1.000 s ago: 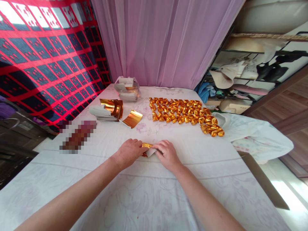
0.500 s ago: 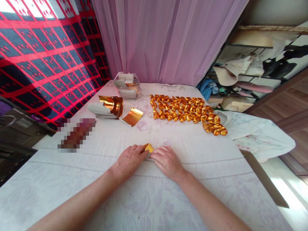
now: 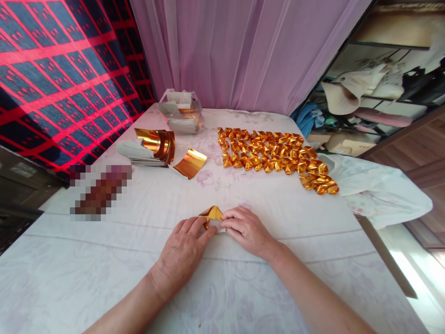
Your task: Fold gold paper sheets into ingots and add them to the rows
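Observation:
A partly folded sheet of gold foil paper (image 3: 212,213) lies on the cloth-covered table in front of me, its gold top peaked and its pale underside showing nearer to me. My left hand (image 3: 187,243) grips its left edge, fingers bent over it and the thumb along the near side. On the other side, my right hand (image 3: 246,231) pinches the right corner between thumb and fingers. Beyond them lies a single flat gold foil sheet (image 3: 189,163), beside a fanned stack of foil sheets (image 3: 149,150). Rows of folded gold foil pieces (image 3: 264,150) stand at the back right.
A clear plastic bag (image 3: 181,113) with more paper bundles rests at the back left. A pixelated patch (image 3: 100,192) covers something at left. Purple curtain (image 3: 243,55) hangs behind the table (image 3: 146,199). Shelves with shoes and a white cap (image 3: 342,95) stand right.
The foil paper has opened out wider between my hands, showing more gold and pale underside. My left hand has shifted slightly toward me. The whole view has tilted a little.

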`<move>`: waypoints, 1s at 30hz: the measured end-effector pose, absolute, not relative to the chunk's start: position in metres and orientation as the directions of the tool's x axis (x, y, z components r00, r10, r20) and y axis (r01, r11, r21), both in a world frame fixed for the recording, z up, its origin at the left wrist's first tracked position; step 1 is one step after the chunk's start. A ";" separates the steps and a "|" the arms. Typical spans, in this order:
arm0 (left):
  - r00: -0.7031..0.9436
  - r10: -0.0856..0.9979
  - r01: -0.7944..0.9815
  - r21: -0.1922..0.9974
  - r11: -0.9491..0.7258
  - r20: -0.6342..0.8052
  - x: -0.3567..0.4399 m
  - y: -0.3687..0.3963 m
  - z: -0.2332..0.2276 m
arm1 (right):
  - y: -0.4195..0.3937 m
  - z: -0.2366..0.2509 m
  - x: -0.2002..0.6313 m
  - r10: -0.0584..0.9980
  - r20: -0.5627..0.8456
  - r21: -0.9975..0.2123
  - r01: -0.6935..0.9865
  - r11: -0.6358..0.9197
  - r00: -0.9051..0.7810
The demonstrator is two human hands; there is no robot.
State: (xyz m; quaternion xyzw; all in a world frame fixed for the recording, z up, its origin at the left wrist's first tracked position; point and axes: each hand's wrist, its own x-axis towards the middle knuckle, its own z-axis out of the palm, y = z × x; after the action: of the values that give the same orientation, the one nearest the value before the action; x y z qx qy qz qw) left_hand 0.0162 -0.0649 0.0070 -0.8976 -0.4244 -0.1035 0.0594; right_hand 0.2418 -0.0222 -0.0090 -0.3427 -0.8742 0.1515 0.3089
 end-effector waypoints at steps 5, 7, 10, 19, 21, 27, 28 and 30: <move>0.599 0.759 0.782 0.020 -0.624 0.256 0.018 -0.066 0.006 | -0.020 -0.008 0.240 0.722 0.402 -0.503 0.523 0.688 -0.563; 0.597 0.755 0.778 0.033 -0.627 0.273 0.018 -0.066 0.005 | -0.019 -0.008 0.238 0.750 0.381 -0.512 0.551 0.659 -0.541; 0.596 0.744 0.770 0.045 -0.636 0.302 0.018 -0.066 0.002 | -0.019 -0.008 0.234 0.784 0.362 -0.520 0.589 0.619 -0.504; 0.581 0.759 0.779 0.068 -0.623 0.293 0.017 -0.072 -0.004 | -0.021 -0.008 0.231 0.823 0.337 -0.561 0.605 0.565 -0.457; 0.583 0.762 0.776 0.083 -0.625 0.282 0.017 -0.073 -0.003 | -0.022 -0.008 0.231 0.827 0.334 -0.563 0.607 0.560 -0.453; 0.605 0.755 0.764 0.085 -0.640 0.253 0.017 -0.071 0.002 | -0.022 -0.007 0.231 0.836 0.316 -0.582 0.604 0.544 -0.449; 0.604 0.756 0.765 0.085 -0.639 0.253 0.018 -0.070 0.003 | -0.022 -0.007 0.231 0.836 0.312 -0.583 0.604 0.543 -0.451; 0.603 0.758 0.767 0.081 -0.637 0.249 0.019 -0.069 0.004 | -0.022 -0.007 0.232 0.836 0.310 -0.584 0.603 0.544 -0.453</move>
State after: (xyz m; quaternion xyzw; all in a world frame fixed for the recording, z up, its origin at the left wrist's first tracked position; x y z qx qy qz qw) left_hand 0.0186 -0.0694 0.0036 -0.8950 -0.4260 -0.1310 0.0173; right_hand 0.2316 -0.0222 -0.0073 -0.4339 -0.8287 0.1998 0.2916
